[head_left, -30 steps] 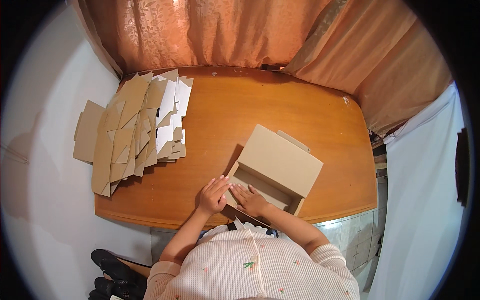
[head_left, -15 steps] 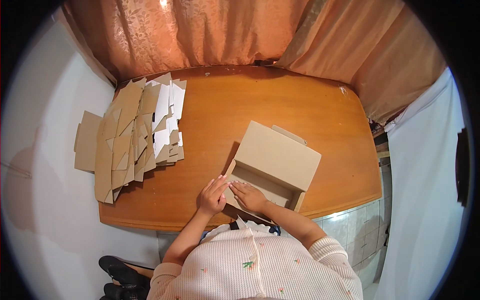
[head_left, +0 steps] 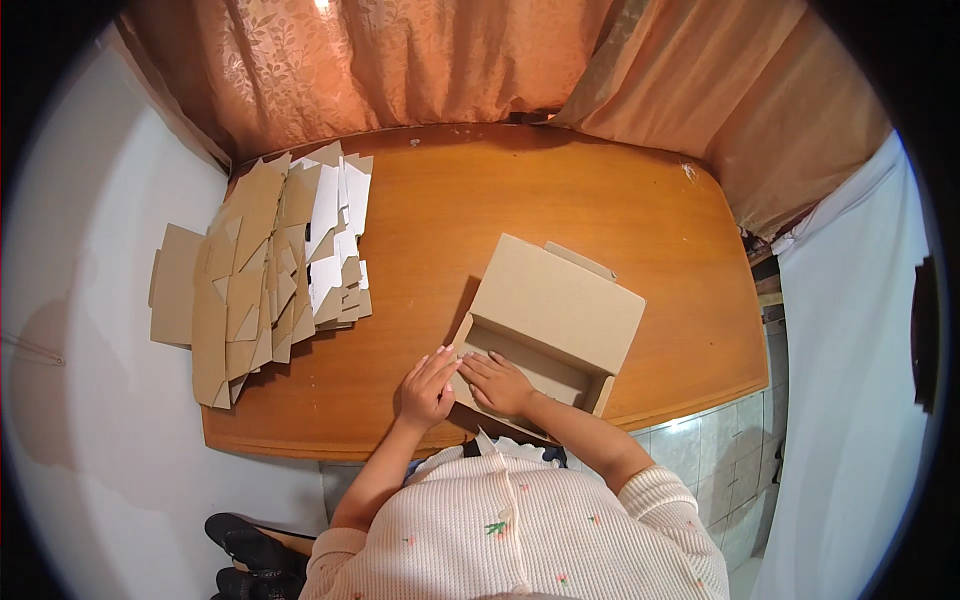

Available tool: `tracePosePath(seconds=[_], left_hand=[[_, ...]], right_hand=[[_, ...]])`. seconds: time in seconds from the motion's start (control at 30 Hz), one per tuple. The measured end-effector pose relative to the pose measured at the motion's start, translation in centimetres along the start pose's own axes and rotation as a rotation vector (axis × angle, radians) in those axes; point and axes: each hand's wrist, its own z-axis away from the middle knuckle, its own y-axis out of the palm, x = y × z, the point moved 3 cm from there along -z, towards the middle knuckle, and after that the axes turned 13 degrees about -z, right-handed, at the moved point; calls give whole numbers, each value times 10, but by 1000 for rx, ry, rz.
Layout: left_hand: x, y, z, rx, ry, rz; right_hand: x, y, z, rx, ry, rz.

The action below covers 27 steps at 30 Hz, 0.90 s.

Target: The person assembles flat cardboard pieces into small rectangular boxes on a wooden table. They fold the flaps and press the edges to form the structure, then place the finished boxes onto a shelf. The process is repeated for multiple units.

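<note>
A brown cardboard box (head_left: 560, 300) stands at the table's near side, its lid raised and tipped back, with a narrow tuck flap along the lid's far edge. My left hand (head_left: 430, 387) lies flat against the outside of the box's left end, fingers stretched out. Inside, my right hand (head_left: 498, 384) presses on the same end wall, its fingers extended toward the left hand. Between them the two hands have that end panel. Part of the box's near wall is hidden behind my right hand and forearm.
Several flattened cardboard boxes (head_left: 245, 280), brown with some white faces, lie in an overlapping pile on the table's left. The wooden table (head_left: 430, 230) has a curved edge. Orange curtains (head_left: 400, 60) hang behind it, a white cloth (head_left: 850, 380) at right, black shoes (head_left: 255, 550) at lower left.
Almost nothing differs. My right hand has shifted very slightly along the end wall, and the whole view has moved a little.
</note>
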Motion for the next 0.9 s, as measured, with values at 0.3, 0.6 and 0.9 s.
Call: tracePosePath(seconds=[0.3,0.6,0.9], left_hand=[[5,-27,25,129,-127,-193],[-20,-55,47,114,-278,-427],[-62,-26,-24,500,132,-239]], right_hand=[[34,-55,-23,146,10,-25],[37,-134,61,-498,255,-120],[-9,-104,96,-687,454,-363]])
